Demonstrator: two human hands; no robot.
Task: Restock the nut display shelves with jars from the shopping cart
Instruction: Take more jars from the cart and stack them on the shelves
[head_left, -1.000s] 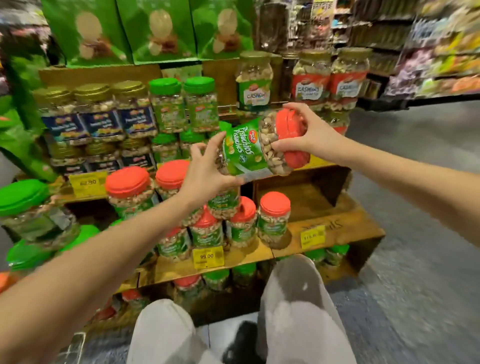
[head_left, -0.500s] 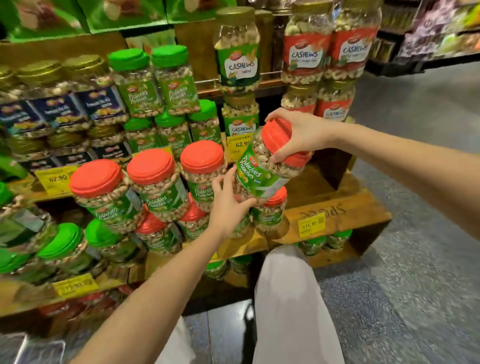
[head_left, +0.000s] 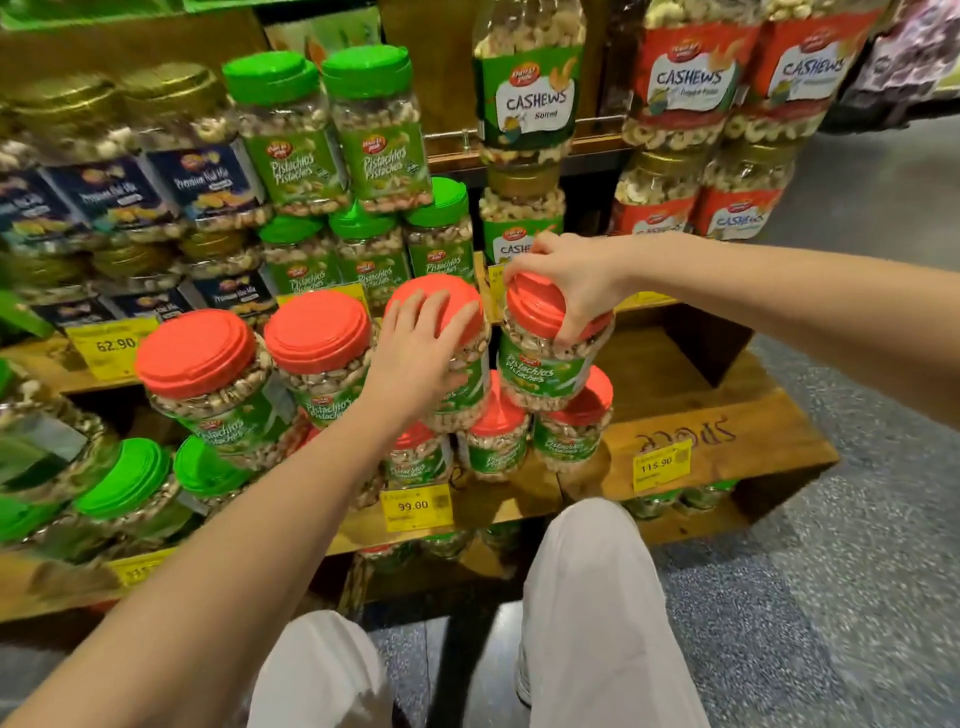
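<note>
**Right hand holds a pistachio jar at the right end of the red-lidded row**

My right hand (head_left: 566, 280) is clamped over the red lid of a pistachio jar (head_left: 545, 369), fingers and thumb curled round the rim. The jar stands almost upright, its base on the lids of two lower red-lidded jars (head_left: 571, 415).

My left hand (head_left: 421, 348) lies flat, fingers straight and spread, across the lid and shoulder of the neighbouring jar (head_left: 434, 288), just beside the held one. Two more red-lidded pistachio jars (head_left: 197, 353) continue that upper row to the left.

All of these sit on the wooden shelf (head_left: 701, 415), whose right end is bare board. Yellow price tags (head_left: 415, 505) hang on its front edge.

On the shelf above, green-lidded pistachio jars (head_left: 291, 130) stand stacked, with cashew jars (head_left: 524, 98) to their right.
</note>
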